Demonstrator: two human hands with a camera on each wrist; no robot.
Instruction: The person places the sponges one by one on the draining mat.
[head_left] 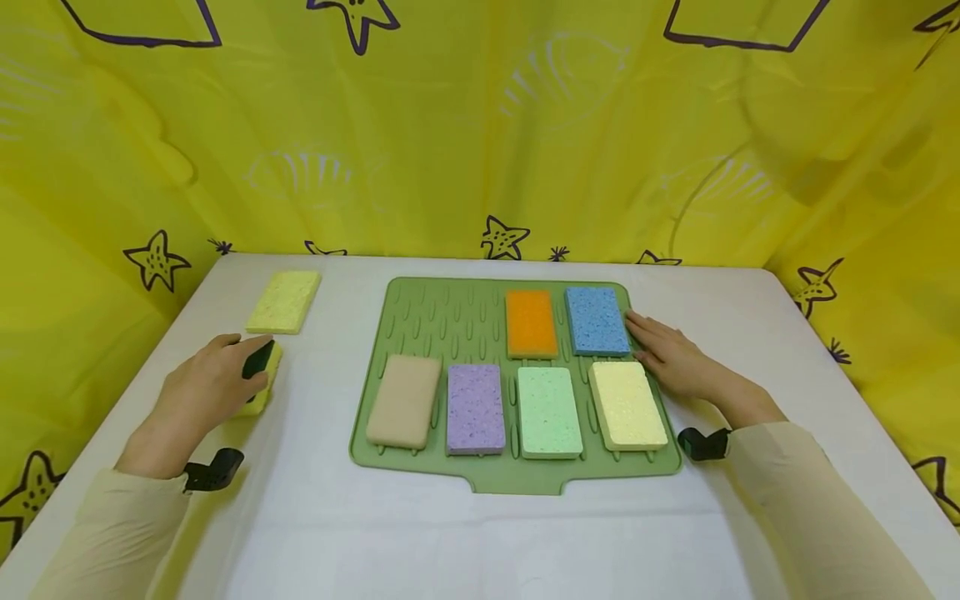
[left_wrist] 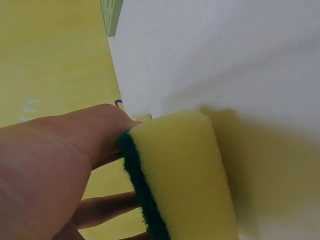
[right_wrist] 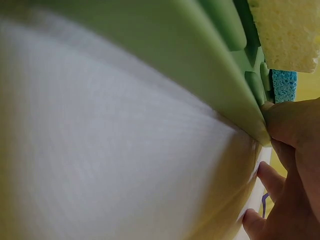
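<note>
My left hand grips a yellow scrub sponge by its sides, left of the mat. The sponge's dark green scouring layer faces the palm. Just beyond it a pale yellow sponge lies flat on the table. At the right edge of the green ridged silicone mat lies my right hand, fingers fairly straight. Its thumb touches the mat's rim in the right wrist view. Nearest to that hand on the mat are a blue sponge and a cream sponge.
Also on the mat are an orange sponge, a beige sponge, a purple sponge and a mint green sponge. White cloth covers the table. A yellow curtain with starfish drawings hangs behind and beside it.
</note>
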